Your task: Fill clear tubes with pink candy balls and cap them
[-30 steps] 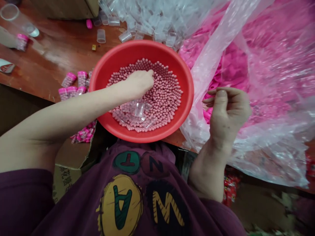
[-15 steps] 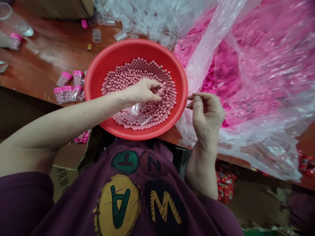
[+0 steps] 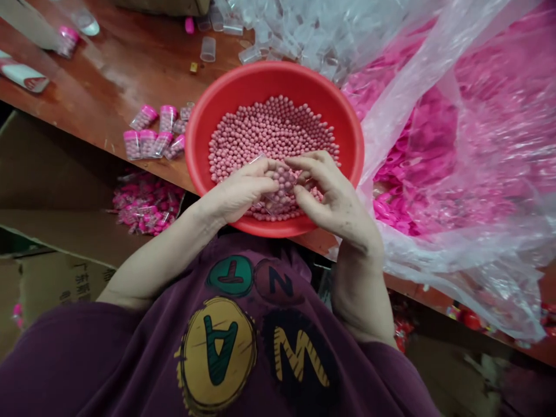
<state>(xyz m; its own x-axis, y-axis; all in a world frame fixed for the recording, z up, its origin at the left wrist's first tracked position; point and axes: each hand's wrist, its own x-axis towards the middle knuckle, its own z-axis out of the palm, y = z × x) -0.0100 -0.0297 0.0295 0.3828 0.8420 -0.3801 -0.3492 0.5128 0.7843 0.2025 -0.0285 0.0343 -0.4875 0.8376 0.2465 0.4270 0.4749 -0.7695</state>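
- Pink beads (image 3: 264, 130) lay in a red bowl (image 3: 351, 110).
- Left hand (image 3: 245, 190) held a bead-filled cup (image 3: 285, 184).
- Right hand (image 3: 333, 188) curved beside it — its grip couldn't be told.

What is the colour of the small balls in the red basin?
The small balls are dusty pink; the head view shows them best.

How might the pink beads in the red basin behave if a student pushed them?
The pink beads look round and loose, so they would probably roll over one another. Each is small beside the left hand, which suggests little weight. The raised wall of the red basin would likely contain them under a gentle push.
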